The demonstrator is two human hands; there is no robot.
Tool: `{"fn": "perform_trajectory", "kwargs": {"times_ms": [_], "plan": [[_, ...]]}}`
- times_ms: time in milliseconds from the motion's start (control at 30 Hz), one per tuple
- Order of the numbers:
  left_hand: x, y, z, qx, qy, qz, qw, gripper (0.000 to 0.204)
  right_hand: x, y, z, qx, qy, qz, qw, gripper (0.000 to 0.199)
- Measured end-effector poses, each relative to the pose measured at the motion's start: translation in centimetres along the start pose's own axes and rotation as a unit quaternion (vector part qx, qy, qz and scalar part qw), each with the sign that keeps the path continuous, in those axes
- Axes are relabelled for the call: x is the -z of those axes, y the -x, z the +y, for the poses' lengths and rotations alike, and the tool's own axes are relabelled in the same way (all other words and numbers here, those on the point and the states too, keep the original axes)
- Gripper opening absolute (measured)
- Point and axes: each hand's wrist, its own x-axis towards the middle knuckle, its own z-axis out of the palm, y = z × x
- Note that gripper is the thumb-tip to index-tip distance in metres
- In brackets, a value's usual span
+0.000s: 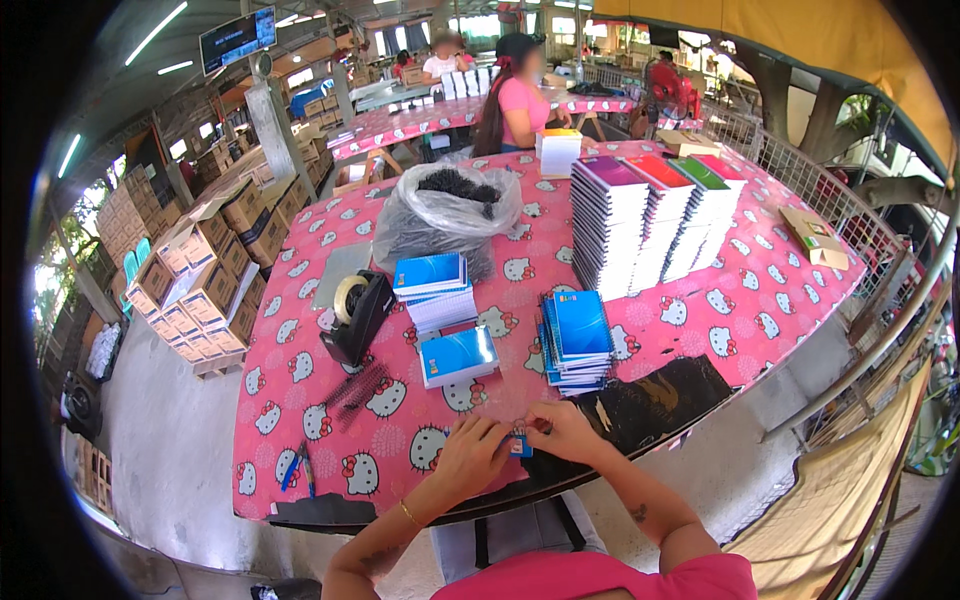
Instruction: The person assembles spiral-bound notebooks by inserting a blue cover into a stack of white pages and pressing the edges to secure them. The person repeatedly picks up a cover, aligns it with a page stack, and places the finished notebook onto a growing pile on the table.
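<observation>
At the table's near edge, my left hand (475, 452) and my right hand (562, 432) meet with fingers closed around a small blue item (521, 446). It has a pale patch; my fingers cover much of it, so I cannot tell its exact kind. Just beyond my hands lies a short stack of blue-covered notebooks (457, 355), with another blue-topped stack (435, 290) behind it. To the right, several spiral-bound blue notebooks (580, 335) are piled unevenly. A black tape dispenser (357, 320) stands on the left, beside a strip of black mesh-like coils (355, 392).
Tall stacks of spiral notebooks (610, 225) rise at the far right. A clear plastic bag (430, 230) holds black coils. Pens (300, 470) lie near the left edge. Worn black board (665, 395) shows through the pink tablecloth (300, 350). A co-worker (518, 105) sits across.
</observation>
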Motion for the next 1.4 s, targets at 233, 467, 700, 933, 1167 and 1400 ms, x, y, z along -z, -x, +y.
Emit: {"fn": "perform_trajectory", "kwargs": {"times_ms": [233,467,700,933,1167,1400], "plan": [[0.5,-0.5,0.2,-0.021,0.005,0.004,1.0,0.033,-1.6,1.0,-0.2,-0.025,-0.029,0.122,0.992,0.019],[2.3,-5.2,-1.6,-0.066,0.064,0.18,0.979,0.031,1.8,0.0,-4.7,-0.046,0.119,0.1,0.987,0.038],[-2.8,-3.1,-13.1,-0.011,-0.171,0.072,0.983,0.036,5.7,-3.1,-2.0,0.027,0.476,0.187,0.859,0.054],[-1.5,-3.3,-13.2,-0.024,-0.136,0.025,0.99,0.036,4.3,-3.8,-3.1,0.081,0.421,0.191,0.883,0.065],[0.6,-2.9,-9.5,0.088,-0.034,0.18,0.979,0.023,-2.8,-1.5,-1.5,0.036,-0.026,0.166,0.985,0.061],[-2.8,-0.6,-3.9,0.327,0.414,0.223,0.82,0.027,-5.7,-0.7,1.8,-0.173,-0.349,0.183,0.903,0.041]]}}
